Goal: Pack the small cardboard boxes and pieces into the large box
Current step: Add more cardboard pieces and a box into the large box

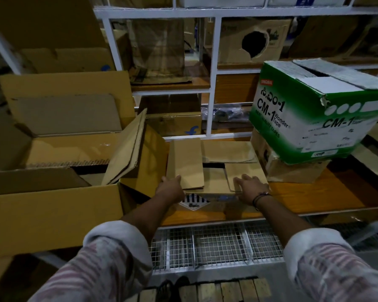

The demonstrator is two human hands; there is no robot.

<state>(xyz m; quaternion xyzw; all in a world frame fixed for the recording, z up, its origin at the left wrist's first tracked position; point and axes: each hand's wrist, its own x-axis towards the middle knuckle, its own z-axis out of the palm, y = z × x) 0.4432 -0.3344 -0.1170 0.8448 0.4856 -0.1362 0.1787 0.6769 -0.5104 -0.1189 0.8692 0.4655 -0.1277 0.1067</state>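
Note:
A small brown cardboard box [214, 182] sits on the wooden shelf in front of me, its top flaps partly folded in with a dark gap between them. My left hand [170, 188] rests on the near left corner, touching the long left flap [184, 162]. My right hand [250, 187] presses on the right flap at the near right corner. The large open box [52, 205] stands to the left, flaps up, with flat cardboard pieces [127, 149] leaning inside it.
A green and white tape carton [314, 114] sits on a brown box at the right. White shelving [212, 73] with more boxes stands behind. The orange shelf surface [327, 192] extends right. Wire mesh racks [216, 245] lie below the shelf edge.

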